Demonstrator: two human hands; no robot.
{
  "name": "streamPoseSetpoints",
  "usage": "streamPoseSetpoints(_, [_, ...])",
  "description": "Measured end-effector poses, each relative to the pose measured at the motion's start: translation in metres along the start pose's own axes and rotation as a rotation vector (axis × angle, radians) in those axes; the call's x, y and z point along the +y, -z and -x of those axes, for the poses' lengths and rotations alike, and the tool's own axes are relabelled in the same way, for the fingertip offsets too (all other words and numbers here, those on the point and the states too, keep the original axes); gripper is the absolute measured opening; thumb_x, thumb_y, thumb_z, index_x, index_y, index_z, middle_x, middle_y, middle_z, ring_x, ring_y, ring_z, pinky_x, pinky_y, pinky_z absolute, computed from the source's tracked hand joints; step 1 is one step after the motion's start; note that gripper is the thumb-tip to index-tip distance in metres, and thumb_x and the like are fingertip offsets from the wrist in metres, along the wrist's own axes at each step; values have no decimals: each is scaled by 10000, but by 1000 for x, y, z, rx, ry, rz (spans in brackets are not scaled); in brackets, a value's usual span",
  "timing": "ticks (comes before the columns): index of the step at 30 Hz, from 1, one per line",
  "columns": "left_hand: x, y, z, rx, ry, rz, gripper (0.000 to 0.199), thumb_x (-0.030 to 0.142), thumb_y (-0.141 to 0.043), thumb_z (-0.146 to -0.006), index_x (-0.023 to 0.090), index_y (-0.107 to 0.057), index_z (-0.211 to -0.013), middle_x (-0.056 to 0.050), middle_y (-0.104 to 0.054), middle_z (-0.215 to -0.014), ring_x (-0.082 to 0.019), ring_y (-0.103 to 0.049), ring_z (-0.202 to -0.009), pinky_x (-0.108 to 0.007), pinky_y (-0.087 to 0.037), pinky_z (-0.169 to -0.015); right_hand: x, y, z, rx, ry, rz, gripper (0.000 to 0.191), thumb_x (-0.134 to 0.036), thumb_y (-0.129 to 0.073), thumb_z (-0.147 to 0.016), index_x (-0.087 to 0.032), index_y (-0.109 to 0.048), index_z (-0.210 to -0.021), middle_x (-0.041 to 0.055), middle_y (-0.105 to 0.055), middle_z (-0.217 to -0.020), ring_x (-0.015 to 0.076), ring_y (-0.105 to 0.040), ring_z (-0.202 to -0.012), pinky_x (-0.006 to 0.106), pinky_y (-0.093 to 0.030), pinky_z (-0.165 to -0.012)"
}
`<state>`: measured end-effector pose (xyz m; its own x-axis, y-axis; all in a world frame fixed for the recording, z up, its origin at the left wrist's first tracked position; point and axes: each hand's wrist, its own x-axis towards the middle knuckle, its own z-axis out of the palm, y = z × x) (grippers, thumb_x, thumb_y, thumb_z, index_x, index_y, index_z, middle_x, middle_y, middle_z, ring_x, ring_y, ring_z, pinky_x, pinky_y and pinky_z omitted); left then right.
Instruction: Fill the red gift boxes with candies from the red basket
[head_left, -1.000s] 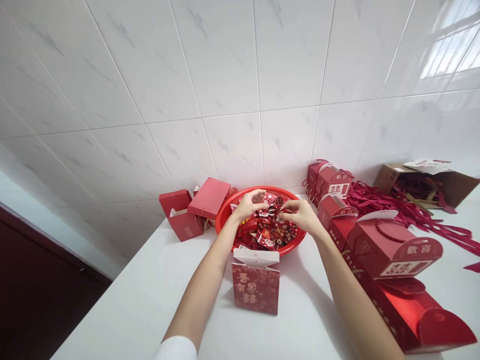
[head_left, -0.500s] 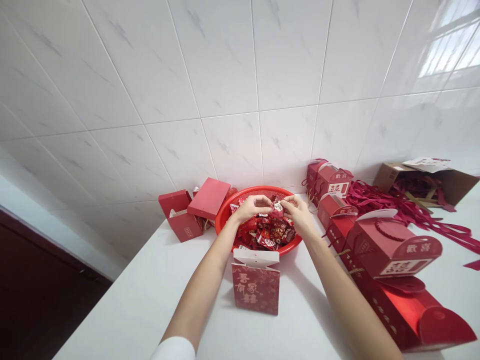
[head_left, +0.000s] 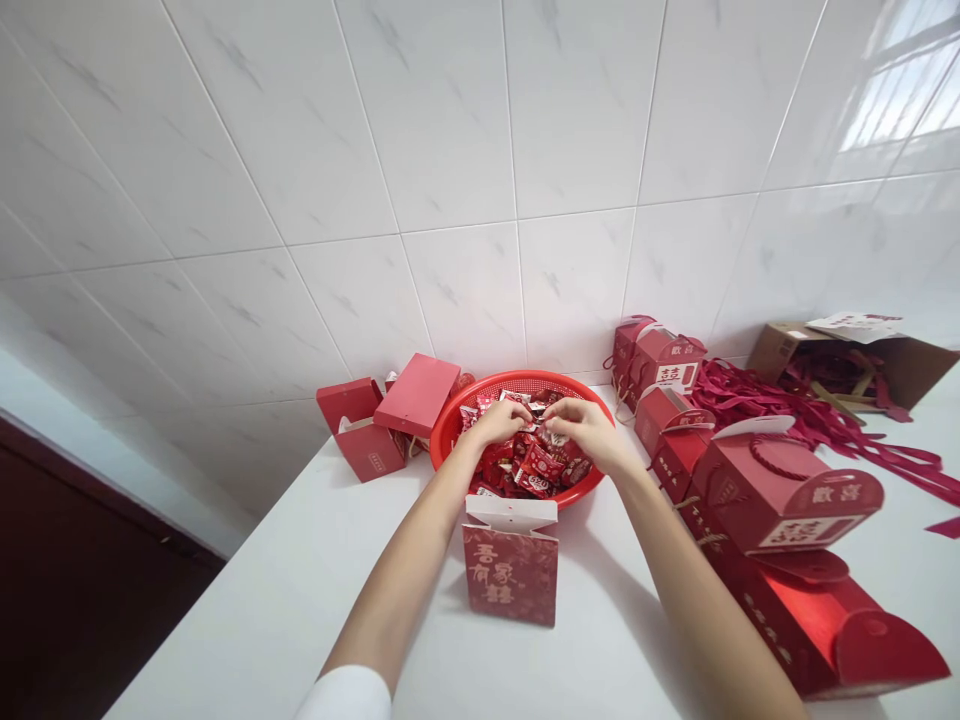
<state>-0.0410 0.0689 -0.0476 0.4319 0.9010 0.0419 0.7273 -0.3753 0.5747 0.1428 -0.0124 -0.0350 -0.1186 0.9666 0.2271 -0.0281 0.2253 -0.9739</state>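
A red plastic basket [head_left: 442,445], filled with wrapped candies [head_left: 541,462] in red and dark wrappers, stands against the wall. My left hand [head_left: 501,421] is over the left of the pile, its fingers bent down and pressed together among the wrappers; what they hold is hidden. On the right side of the pile, my right hand [head_left: 589,428] has its fingers curled in a pinch on a wrapped candy [head_left: 553,438]. Between my forearms a red gift box [head_left: 511,580] with gold characters stands upright, its top flaps up and open.
Two red boxes [head_left: 420,395] sit left of the basket. At right stands a row of red handled boxes [head_left: 787,485], with dark red ribbons [head_left: 750,405] behind them and a cardboard carton [head_left: 919,375] of ribbons beyond. The white table's left edge slants away near a dark door.
My hands were together over the pile at one wrapped candy. Now the left has moved slightly left and down into the candies, and the right has shifted a little lower. The boxes stayed put.
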Motion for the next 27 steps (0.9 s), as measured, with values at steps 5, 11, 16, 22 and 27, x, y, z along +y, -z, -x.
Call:
streamPoseSetpoints(5, [-5,2,2,21,134,-176,320,24,-521,-694,184,-780,-792,-61,-782,-862,-229,-700,-912,-287,-506,-833,17,-15,5,-210,39,385,207,-17,-559,-522,-215,-618,-505,-37,-606,-497,127,-506,-496,231,-330,-510])
streamPoseSetpoints(11, [8,3,1,-117,197,-361,120,165,-710,-665,203,-748,-772,-59,-760,-794,-248,-698,-854,-301,-515,-791,10,-11,3,-191,96,308,145,-90,-599,-602,-216,-670,-589,-29,-657,-601,145,-561,-591,243,-389,-594])
streamPoseSetpoints(16, [24,-1,-8,-233,252,-506,280,328,-836,-614,181,-751,-836,-150,-773,-952,-344,-701,-996,-405,-535,-891,1,2,-2,63,86,-129,174,-351,-762,-648,-210,-674,-698,-7,-699,-704,149,-592,-649,246,-443,-605])
streamPoseSetpoints(22, [30,-10,-5,-302,213,-546,414,245,-787,-671,216,-734,-1080,-127,-727,-1216,-306,-688,-1107,-337,-546,-916,15,4,-10,210,-133,-559,354,-341,-891,-503,-229,-651,-738,-19,-686,-694,154,-595,-603,250,-450,-509])
streamPoseSetpoints(27, [29,-12,-4,-315,214,-523,506,165,-746,-681,176,-690,-1183,-170,-707,-1251,-320,-685,-1113,-345,-542,-907,15,0,-12,271,-188,-629,311,-263,-873,-499,-229,-644,-707,-23,-681,-679,184,-648,-646,274,-499,-517])
